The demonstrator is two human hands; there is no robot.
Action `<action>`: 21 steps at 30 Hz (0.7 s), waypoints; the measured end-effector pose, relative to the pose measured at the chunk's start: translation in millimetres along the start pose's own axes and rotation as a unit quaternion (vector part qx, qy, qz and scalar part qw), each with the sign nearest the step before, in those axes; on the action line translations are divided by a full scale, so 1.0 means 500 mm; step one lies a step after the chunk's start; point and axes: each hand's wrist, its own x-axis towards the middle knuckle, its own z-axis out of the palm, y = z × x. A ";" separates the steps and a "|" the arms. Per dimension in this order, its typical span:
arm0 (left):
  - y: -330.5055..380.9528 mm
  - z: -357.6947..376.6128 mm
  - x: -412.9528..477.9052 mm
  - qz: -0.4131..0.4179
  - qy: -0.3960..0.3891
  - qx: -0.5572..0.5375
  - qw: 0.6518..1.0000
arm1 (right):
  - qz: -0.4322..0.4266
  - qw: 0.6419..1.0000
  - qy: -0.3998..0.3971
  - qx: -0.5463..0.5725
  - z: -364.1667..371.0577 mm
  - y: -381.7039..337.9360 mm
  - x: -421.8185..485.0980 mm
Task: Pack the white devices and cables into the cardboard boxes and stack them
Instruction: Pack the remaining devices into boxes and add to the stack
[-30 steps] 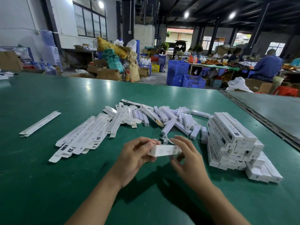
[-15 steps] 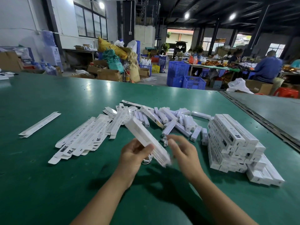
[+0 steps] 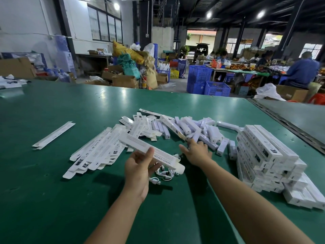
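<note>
Left hand (image 3: 139, 166) pinches the open-flapped carton (image 3: 149, 150) mid-tabletop. Right hand (image 3: 196, 153), fingers spread and seemingly empty, touches the white device pile (image 3: 202, 129). I'd grab one device endwise and hold the carton mouth steady.

Big workshop, white wall (image 3: 22, 23) left, tall dark-framed windows (image 3: 105, 25). Round ceiling lamps (image 3: 209, 14) glaring on dark roof. Glossy green table (image 3: 52, 191). Beyond: blue crates (image 3: 198, 78), cardboard cartons (image 3: 123, 81), yellow sack (image 3: 126, 51), seated workers (image 3: 304, 69) at far bench (image 3: 246, 71).
</note>
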 end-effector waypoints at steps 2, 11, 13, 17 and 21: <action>0.002 -0.003 0.005 0.001 0.011 -0.017 1.000 | -0.003 0.998 0.055 0.031 -0.002 0.006 0.001; -0.002 -0.009 0.014 -0.003 0.021 -0.047 0.999 | 0.008 0.930 0.185 0.319 -0.044 0.011 -0.088; -0.001 -0.010 0.016 0.002 0.028 -0.056 0.998 | 0.011 0.872 0.154 0.464 -0.051 0.009 -0.144; 0.004 -0.010 0.017 -0.002 0.056 -0.090 0.994 | 0.004 0.778 0.139 0.613 -0.059 0.007 -0.241; 0.013 -0.012 0.013 -0.011 0.074 -0.117 0.990 | -0.012 0.755 0.140 0.640 -0.047 0.015 -0.300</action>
